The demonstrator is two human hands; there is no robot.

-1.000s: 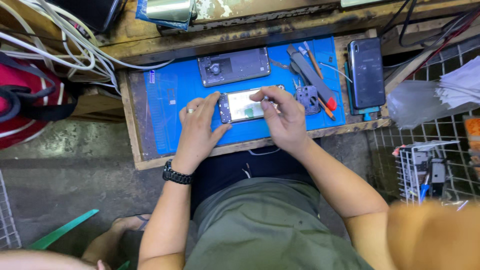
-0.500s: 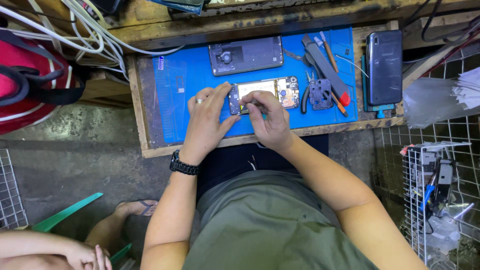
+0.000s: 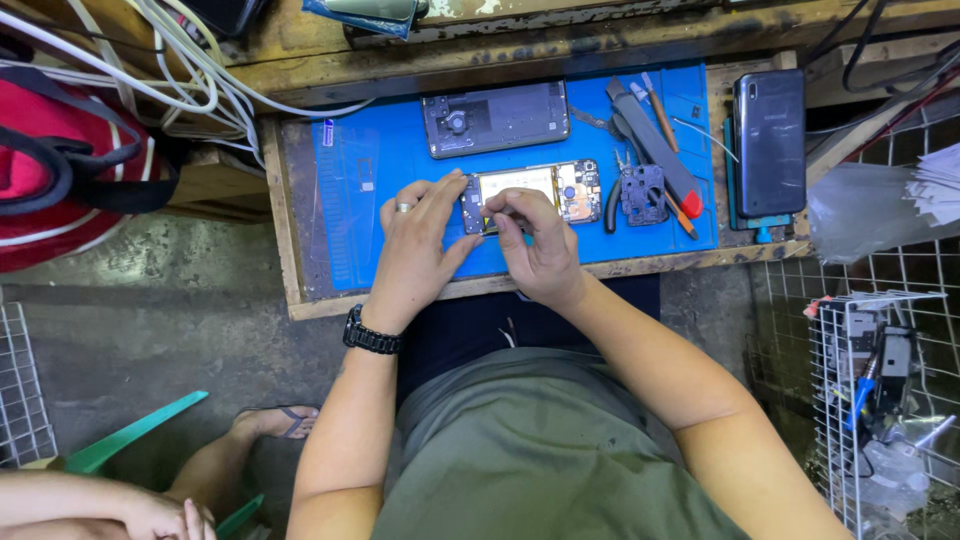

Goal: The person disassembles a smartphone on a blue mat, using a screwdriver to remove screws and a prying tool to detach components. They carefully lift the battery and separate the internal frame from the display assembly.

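We have the opened smartphone with its back removed and its bare circuit board and pale battery showing [image 3: 535, 190] lying flat on the blue rubber work mat [image 3: 400, 150], near the mat's front edge. Judging by how things lie, the opening is already done: the separated dark grey back cover with its round camera hole [image 3: 495, 118] rests face-up just behind the phone, apart from it. The board and battery still sit in the frame, so the inner work looks unfinished to us.

Our left hand [image 3: 415, 245], a ring on one finger and a black wristwatch [image 3: 372, 333] on the wrist, is loosely curled, its fingertips steadying the phone's left end without lifting it. Our right hand [image 3: 540, 245] is closed down to a pinch, thumb and forefinger pressed together over the phone's left part; whether something small sits between them we cannot tell.

To the right lie a small black plastic inner bracket [image 3: 642, 193], a dark flat tool with a red tip [image 3: 660, 155] and, off the mat, an intact black smartphone [image 3: 769, 127].
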